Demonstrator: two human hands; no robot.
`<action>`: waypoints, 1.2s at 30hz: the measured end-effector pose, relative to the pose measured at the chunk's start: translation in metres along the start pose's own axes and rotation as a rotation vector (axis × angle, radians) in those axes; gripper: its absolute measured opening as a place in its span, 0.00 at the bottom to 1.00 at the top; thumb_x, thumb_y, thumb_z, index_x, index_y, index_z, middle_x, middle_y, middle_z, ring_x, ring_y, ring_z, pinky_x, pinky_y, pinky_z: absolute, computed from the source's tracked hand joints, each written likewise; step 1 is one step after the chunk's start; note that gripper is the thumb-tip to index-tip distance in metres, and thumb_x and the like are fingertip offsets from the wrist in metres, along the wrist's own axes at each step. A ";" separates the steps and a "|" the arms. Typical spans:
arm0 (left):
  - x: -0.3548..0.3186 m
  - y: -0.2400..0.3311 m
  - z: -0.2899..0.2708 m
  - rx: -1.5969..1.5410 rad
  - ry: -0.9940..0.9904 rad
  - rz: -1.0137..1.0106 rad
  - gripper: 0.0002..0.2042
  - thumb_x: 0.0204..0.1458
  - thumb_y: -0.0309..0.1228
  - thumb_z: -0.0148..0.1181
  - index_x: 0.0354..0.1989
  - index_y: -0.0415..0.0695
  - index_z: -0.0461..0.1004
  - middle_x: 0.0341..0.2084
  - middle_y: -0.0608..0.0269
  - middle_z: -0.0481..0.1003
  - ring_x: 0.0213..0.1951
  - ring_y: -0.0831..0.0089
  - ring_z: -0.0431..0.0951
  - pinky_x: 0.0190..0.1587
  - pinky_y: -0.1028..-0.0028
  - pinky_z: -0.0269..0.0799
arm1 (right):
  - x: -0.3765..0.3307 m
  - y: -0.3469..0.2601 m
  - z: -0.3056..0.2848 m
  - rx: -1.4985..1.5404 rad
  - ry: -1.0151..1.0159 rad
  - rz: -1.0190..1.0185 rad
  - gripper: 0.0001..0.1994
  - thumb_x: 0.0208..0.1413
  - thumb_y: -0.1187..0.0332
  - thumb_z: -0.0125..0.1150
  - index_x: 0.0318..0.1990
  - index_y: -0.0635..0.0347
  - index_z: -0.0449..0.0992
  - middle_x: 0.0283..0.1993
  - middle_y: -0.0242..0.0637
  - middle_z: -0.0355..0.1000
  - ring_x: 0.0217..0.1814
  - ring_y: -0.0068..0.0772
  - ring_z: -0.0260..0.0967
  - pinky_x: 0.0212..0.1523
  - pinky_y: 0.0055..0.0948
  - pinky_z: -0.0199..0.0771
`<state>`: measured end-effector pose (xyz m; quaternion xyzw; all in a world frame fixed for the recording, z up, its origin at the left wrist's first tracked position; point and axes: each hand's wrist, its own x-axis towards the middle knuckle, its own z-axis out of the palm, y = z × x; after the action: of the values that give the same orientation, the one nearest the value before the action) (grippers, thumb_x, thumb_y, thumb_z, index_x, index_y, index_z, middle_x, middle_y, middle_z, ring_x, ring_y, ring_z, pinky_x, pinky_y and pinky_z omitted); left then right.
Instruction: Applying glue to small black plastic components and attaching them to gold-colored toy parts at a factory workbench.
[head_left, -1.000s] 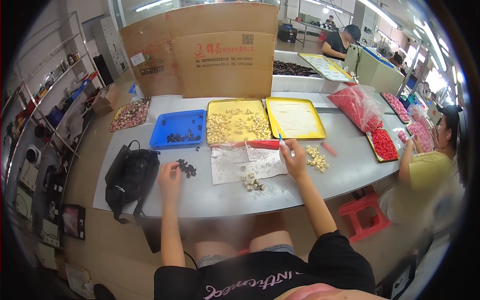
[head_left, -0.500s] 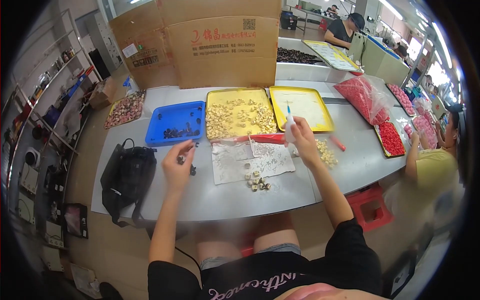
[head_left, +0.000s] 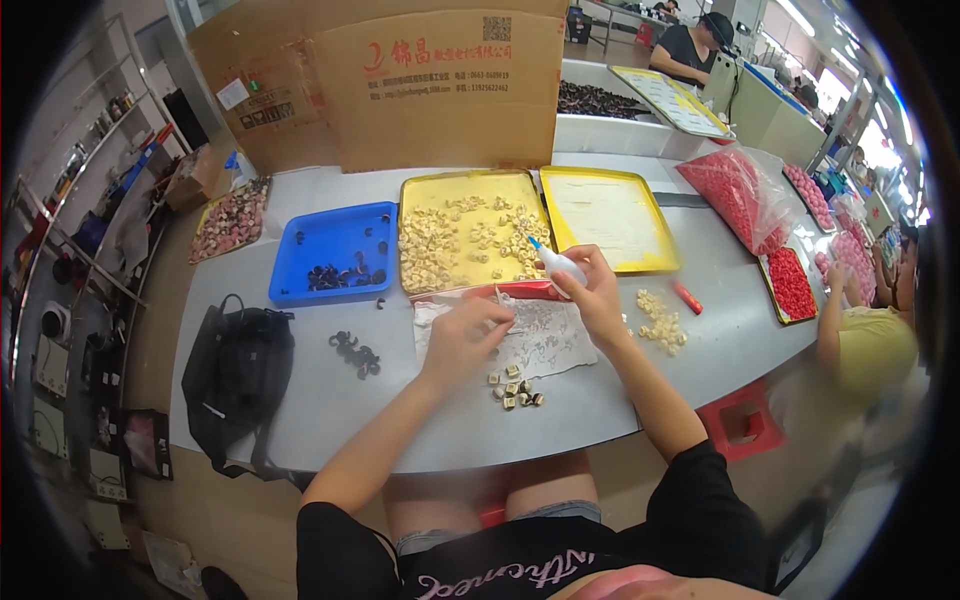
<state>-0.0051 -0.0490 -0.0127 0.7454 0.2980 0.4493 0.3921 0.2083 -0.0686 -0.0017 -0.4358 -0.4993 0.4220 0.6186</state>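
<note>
My right hand [head_left: 592,298] is closed round a small white squeeze bottle [head_left: 563,268] with a blue tip, tilted so that the tip points up and left. Over the left part of a creased white sheet [head_left: 545,345], my left hand [head_left: 465,338] has its fingertips pinched together. What they hold, if anything, is too small to make out. Just below the sheet lie several small cream-and-dark blocks [head_left: 516,388]. A pile of black curved pieces [head_left: 356,353] rests left of my left hand, and small cream pieces [head_left: 660,325] lie right of my right forearm.
A blue tray [head_left: 330,286] holds black curved pieces. Beside it stand a yellow tray [head_left: 480,186] of cream pieces and another yellow-rimmed tray [head_left: 610,215]. A black bag [head_left: 240,365] sits at left, a red tube [head_left: 688,297] at right. A cardboard box [head_left: 430,120] stands behind.
My left hand has moved right, from the black pieces to over the white sheet. The bottle in my right hand has tipped from nearly upright toward the left and come slightly lower.
</note>
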 end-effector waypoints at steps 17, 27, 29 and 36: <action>-0.003 -0.003 0.002 0.108 -0.070 0.226 0.12 0.44 0.22 0.64 0.40 0.41 0.79 0.40 0.58 0.78 0.39 0.65 0.80 0.41 0.74 0.77 | 0.002 -0.002 0.003 0.442 0.019 0.122 0.21 0.59 0.50 0.54 0.45 0.61 0.69 0.52 0.43 0.70 0.32 0.18 0.57 0.40 0.21 0.62; -0.002 -0.005 0.001 0.088 0.038 0.132 0.16 0.42 0.19 0.67 0.43 0.42 0.77 0.35 0.60 0.79 0.36 0.73 0.79 0.33 0.78 0.77 | -0.003 -0.004 0.008 0.392 -0.013 0.106 0.19 0.63 0.49 0.46 0.47 0.56 0.66 0.46 0.40 0.71 0.27 0.18 0.57 0.36 0.20 0.61; 0.000 -0.004 0.000 0.087 0.058 0.162 0.19 0.41 0.20 0.69 0.45 0.43 0.76 0.35 0.61 0.79 0.36 0.74 0.78 0.32 0.78 0.75 | -0.003 -0.006 0.007 0.337 -0.030 0.087 0.20 0.63 0.49 0.46 0.46 0.59 0.67 0.43 0.38 0.72 0.27 0.17 0.55 0.35 0.19 0.61; 0.001 -0.007 -0.001 0.136 0.095 0.189 0.21 0.38 0.22 0.71 0.45 0.44 0.76 0.33 0.65 0.80 0.34 0.75 0.77 0.30 0.78 0.70 | -0.006 -0.008 0.011 0.220 -0.066 0.046 0.19 0.64 0.51 0.45 0.41 0.60 0.66 0.41 0.39 0.73 0.23 0.15 0.55 0.28 0.15 0.60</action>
<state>-0.0056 -0.0443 -0.0176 0.7729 0.2742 0.4979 0.2820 0.1971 -0.0751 0.0063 -0.3625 -0.4601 0.5024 0.6360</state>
